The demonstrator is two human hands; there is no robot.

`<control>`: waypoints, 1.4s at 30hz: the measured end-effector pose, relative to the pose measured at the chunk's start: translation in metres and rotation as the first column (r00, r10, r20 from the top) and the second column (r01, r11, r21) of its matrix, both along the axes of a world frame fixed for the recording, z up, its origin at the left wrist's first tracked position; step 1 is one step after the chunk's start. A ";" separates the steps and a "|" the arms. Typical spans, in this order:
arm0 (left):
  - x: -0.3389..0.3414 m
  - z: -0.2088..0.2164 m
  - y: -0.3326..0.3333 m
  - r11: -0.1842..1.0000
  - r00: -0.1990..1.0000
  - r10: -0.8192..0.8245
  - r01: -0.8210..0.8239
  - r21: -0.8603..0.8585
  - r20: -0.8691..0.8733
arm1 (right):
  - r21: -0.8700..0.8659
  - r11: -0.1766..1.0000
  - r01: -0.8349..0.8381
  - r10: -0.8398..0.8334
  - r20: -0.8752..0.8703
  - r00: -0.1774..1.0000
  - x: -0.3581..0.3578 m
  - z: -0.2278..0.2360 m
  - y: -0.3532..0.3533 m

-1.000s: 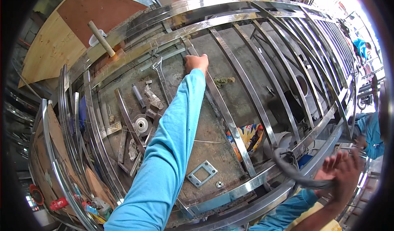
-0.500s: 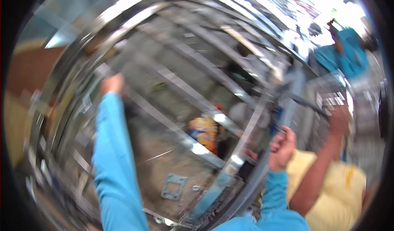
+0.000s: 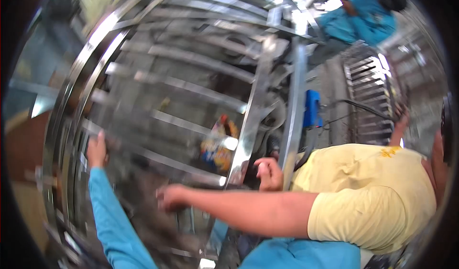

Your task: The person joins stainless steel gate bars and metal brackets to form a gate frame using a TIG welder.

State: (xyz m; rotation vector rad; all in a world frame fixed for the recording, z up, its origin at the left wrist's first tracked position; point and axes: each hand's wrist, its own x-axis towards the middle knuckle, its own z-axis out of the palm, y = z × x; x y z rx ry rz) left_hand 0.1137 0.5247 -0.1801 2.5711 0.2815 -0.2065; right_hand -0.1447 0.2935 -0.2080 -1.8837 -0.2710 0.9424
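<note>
My left hand (image 3: 97, 150), in a blue sleeve, is at the left side of a large metal frame (image 3: 245, 149), by the end of a crossbar (image 3: 143, 154). Motion smears its fingers, so I cannot tell whether it grips the bar. My right hand (image 3: 270, 174) is closed, fingers curled, beside the frame's right rail (image 3: 288, 147); whatever it may hold is hidden. A co-worker in a yellow shirt (image 3: 354, 183) reaches across my front; the co-worker's blurred hand (image 3: 172, 197) is over the lower part of the frame.
Below the crossbars lies a colourful bag (image 3: 217, 149). A blue box-shaped device (image 3: 311, 108) with a black cable (image 3: 366, 107) is right of the frame. Beyond it stands a slatted metal grille (image 3: 368, 94). Another person in blue (image 3: 363, 18) is at the far right.
The view has turned, so the frame's crossbars lie flatter. The co-worker's arm has swung in across my front, over the frame. My right hand appears further left, partly behind that arm.
</note>
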 end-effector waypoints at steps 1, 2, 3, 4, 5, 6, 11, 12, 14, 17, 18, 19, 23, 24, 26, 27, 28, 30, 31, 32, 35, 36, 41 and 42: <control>-0.006 0.016 -0.033 0.991 0.983 -0.097 0.082 0.101 0.157 | 0.147 0.977 0.152 -0.134 -0.126 0.983 0.006 0.013 -0.029; -0.023 0.040 -0.057 0.978 0.962 -0.207 0.195 0.080 0.181 | 0.159 0.986 -0.051 0.061 -0.053 0.997 0.004 -0.099 0.000; -0.059 0.032 -0.026 0.975 0.936 -0.223 0.219 0.043 0.273 | 0.505 0.862 0.036 0.108 -0.253 0.961 -0.003 -0.094 0.005; -0.086 0.055 -0.042 0.980 0.947 -0.189 0.199 -0.013 0.260 | 0.522 0.853 0.000 0.154 -0.251 0.956 0.002 -0.104 0.018; -0.111 0.075 -0.043 0.985 0.959 -0.136 0.158 -0.070 0.249 | 0.452 0.875 -0.171 0.247 -0.114 0.962 0.009 -0.108 0.038; -0.129 0.092 -0.054 0.973 0.934 -0.179 0.214 -0.082 0.308 | 0.341 0.898 -0.278 0.285 0.032 0.958 0.021 -0.121 0.040; -0.316 0.113 -0.018 0.946 0.944 -0.165 0.233 -0.223 0.287 | -0.580 0.471 -0.665 0.873 0.198 0.445 0.048 0.009 0.024; -0.352 0.122 -0.024 0.941 0.901 -0.142 0.252 -0.228 0.411 | -0.625 0.488 -0.609 0.851 0.189 0.489 0.026 -0.022 0.020; -0.397 0.101 -0.024 0.957 0.909 -0.146 0.229 -0.175 0.391 | -0.585 0.637 -0.502 0.759 0.361 0.542 -0.077 -0.052 -0.039; -0.455 0.083 0.000 0.984 0.929 -0.181 0.170 0.061 0.323 | -0.015 0.852 0.523 -0.408 0.607 0.682 -0.303 0.095 -0.148; -0.448 0.073 -0.013 0.953 0.909 -0.276 0.218 0.208 0.311 | -0.019 0.836 0.548 -0.416 0.629 0.657 -0.312 0.103 -0.150; -0.444 0.068 -0.025 0.960 0.936 -0.246 0.200 0.195 0.253 | -0.023 0.839 0.544 -0.395 0.661 0.637 -0.324 0.096 -0.149; -0.422 0.041 -0.039 0.915 0.873 -0.318 0.181 0.360 0.369 | -0.115 0.885 0.451 -0.247 0.704 0.666 -0.350 0.064 -0.141; -0.415 0.036 -0.041 0.914 0.870 -0.323 0.184 0.362 0.372 | -0.113 0.883 0.456 -0.251 0.706 0.662 -0.353 0.061 -0.139; -0.404 0.031 -0.040 0.891 0.853 -0.405 0.289 0.349 0.328 | -0.129 0.896 0.425 -0.202 0.734 0.649 -0.356 0.059 -0.135; -0.399 0.029 -0.043 0.892 0.827 -0.432 0.331 0.309 0.360 | -0.122 0.897 0.424 -0.204 0.737 0.645 -0.357 0.054 -0.134; -0.396 0.025 -0.042 0.891 0.826 -0.432 0.328 0.314 0.363 | -0.100 0.902 0.419 -0.211 0.745 0.633 -0.358 0.049 -0.132; -0.391 0.019 -0.037 0.900 0.867 -0.436 0.418 0.125 0.242 | -0.078 0.907 0.414 -0.219 0.754 0.620 -0.359 0.044 -0.131; -0.388 0.017 -0.035 0.899 0.866 -0.437 0.419 0.127 0.244 | -0.059 0.910 0.410 -0.231 0.749 0.621 -0.359 0.044 -0.131; -0.386 0.015 -0.034 0.902 0.865 -0.432 0.411 0.134 0.255 | -0.041 0.913 0.406 -0.243 0.745 0.622 -0.357 0.045 -0.132; -0.382 0.014 -0.035 0.907 0.869 -0.422 0.397 0.144 0.258 | -0.024 0.926 0.377 -0.233 0.750 0.619 -0.352 0.044 -0.133; -0.379 0.013 -0.037 0.907 0.873 -0.420 0.396 0.142 0.249 | -0.021 0.927 0.374 -0.230 0.756 0.613 -0.350 0.044 -0.134; -0.378 0.006 -0.035 0.879 0.854 -0.470 0.430 0.207 0.222 | 0.038 0.928 0.370 -0.267 0.760 0.593 -0.346 0.042 -0.141; -0.379 0.009 -0.035 0.866 0.851 -0.484 0.431 0.254 0.206 | 0.063 0.932 0.357 -0.277 0.760 0.588 -0.346 0.042 -0.142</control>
